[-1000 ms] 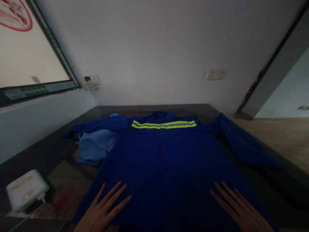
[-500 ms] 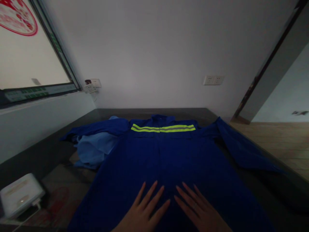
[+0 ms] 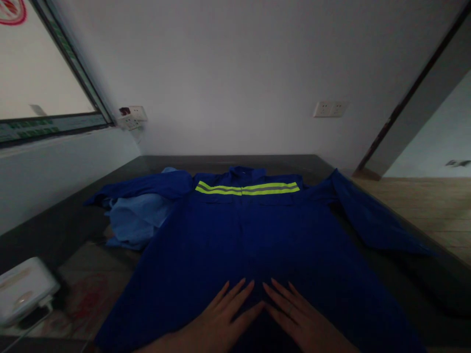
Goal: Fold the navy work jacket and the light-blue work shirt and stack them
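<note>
A dark blue work jacket (image 3: 221, 235) lies spread face up on a dark table, its collar at the far side and a yellow-and-grey reflective stripe (image 3: 265, 189) across the chest. Its left-hand sleeve (image 3: 147, 185) lies bent over a lighter blue cloth; the right-hand sleeve (image 3: 364, 215) folds down towards the table's right edge. My left hand (image 3: 228, 316) rests flat on the lower front, fingers spread. Beside it my right hand (image 3: 298, 316) also lies flat with fingers apart, and the thumbs nearly meet. Neither hand holds anything.
The crumpled light blue cloth (image 3: 138, 220) lies on the left of the table (image 3: 228, 159). A white box-shaped device (image 3: 27, 289) with a cable stands at the near left. Wall sockets (image 3: 330, 109) are behind the table, a window (image 3: 47, 59) at the left.
My hands have drawn closer together on the jacket, thumbs now nearly touching. The camera view has tilted slightly, and the jacket looks unchanged.
</note>
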A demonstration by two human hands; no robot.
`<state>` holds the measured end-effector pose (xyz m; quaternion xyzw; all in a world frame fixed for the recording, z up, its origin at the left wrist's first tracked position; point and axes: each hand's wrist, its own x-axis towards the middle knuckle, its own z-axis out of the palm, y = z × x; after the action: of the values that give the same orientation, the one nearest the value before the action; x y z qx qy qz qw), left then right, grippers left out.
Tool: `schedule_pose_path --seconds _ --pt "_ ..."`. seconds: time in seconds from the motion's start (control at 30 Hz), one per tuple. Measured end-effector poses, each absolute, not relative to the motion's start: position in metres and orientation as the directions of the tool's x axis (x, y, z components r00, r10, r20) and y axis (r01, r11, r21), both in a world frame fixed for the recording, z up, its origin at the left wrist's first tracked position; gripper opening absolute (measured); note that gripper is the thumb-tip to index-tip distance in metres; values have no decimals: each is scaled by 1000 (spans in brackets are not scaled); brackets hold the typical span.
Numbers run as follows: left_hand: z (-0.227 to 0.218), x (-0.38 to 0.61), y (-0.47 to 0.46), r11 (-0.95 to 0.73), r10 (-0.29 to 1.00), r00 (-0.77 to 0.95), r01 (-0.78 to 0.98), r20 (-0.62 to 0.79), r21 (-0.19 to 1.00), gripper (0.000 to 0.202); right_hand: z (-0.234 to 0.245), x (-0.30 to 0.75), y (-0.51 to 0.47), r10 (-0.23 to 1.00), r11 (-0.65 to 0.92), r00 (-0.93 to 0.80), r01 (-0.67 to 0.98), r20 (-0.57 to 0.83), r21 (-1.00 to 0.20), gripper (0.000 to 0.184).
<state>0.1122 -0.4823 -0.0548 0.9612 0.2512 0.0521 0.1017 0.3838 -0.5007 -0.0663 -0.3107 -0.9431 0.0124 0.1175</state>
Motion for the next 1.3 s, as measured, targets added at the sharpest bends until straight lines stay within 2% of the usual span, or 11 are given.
schedule_pose_path --seconds 0.03,0.1,0.17,0.23,0.47,0.6,0.73,0.87,1.07,1.2,1.3 --pt "-38 110 -473 -818 498 867 470 -1 331 86 -52 387 -496 648 757 -748 613 144 -225 66" --pt "-5 108 -447 -723 529 846 487 -60 490 70 -21 391 -479 732 639 -679 653 59 -407 59" --pt "18 111 -413 -640 573 818 480 -44 600 48 4 390 -453 789 550 -611 653 66 -522 48" --pt "26 117 -371 -589 633 774 478 5 652 35 19 387 -418 815 525 -562 618 138 -585 38" --pt "-10 132 -211 -369 855 514 508 70 778 16 -3 392 -256 899 438 -348 682 268 -585 19" --pt "-28 139 -136 -124 979 201 400 46 908 12 -22 399 -165 972 217 -77 662 223 -717 19" --pt "-44 147 -75 -95 989 -71 344 127 934 20 -37 397 -98 932 124 143 738 333 -663 22" --pt "-59 149 -29 -58 957 -259 273 131 960 19 -53 391 -57 872 25 271 807 408 -589 33" --pt "-81 151 -10 -9 957 -285 153 53 988 34 -71 390 -39 895 -53 249 883 370 -467 35" --pt "-88 150 -17 -11 975 -221 33 18 999 50 -71 395 -36 919 -53 257 833 299 -551 37" --pt "-85 146 -23 16 987 -158 -76 -27 997 44 -69 401 -34 943 -36 233 782 239 -622 42"
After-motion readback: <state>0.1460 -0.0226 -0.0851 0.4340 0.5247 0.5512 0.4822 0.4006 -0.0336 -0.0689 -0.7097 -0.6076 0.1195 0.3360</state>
